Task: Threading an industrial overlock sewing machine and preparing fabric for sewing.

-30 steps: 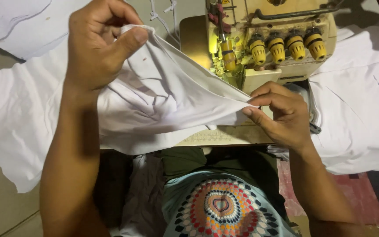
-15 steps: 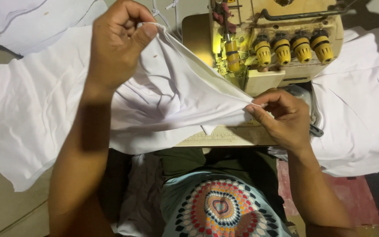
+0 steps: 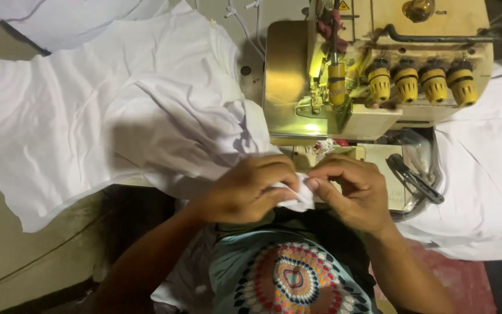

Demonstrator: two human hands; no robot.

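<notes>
Now: left hand (image 3: 250,192) and right hand (image 3: 352,192) close together at near table edge, fingertips of both pinched on one small corner of crumpled white cotton fabric (image 3: 146,122). Rest of that cloth spread left across table, draping over near edge. Beige overlock sewing machine (image 3: 379,64) just behind hands, four yellow tension knobs (image 3: 419,81) in a row on front. Black thread snips (image 3: 413,177) lying right of right hand. More white cloth (image 3: 483,174) piled at right.

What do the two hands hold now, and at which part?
Both the left hand and right hand pinch the white fabric at its near edge, between fingertips.
</notes>
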